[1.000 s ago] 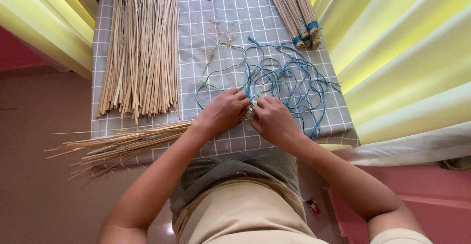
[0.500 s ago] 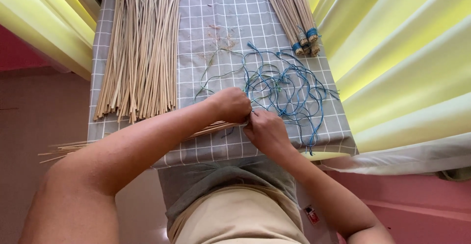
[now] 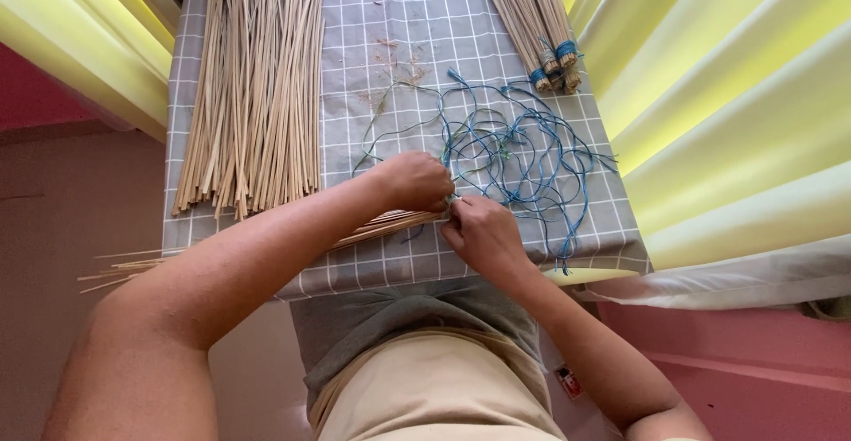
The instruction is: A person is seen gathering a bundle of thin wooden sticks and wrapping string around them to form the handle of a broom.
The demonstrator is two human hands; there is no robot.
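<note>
My left hand [image 3: 413, 181] is closed around one end of a thin bundle of tan sticks [image 3: 372, 228] that lies across the front of the table and pokes out past its left edge. My right hand [image 3: 480, 231] pinches a blue string at that same end, its fingers touching my left hand. A tangle of blue strings [image 3: 517, 152] lies just beyond both hands on the grey checked cloth [image 3: 390, 15].
A wide pile of loose tan sticks [image 3: 253, 86] covers the cloth's left half. Bundles tied with blue string [image 3: 541, 24] lie at the far right. Yellow-green curtains [image 3: 727, 95] hang on both sides. The floor is pink.
My left arm has swung further in over the stick bundle, hiding most of it. Both hands stay together at the bundle's end.
</note>
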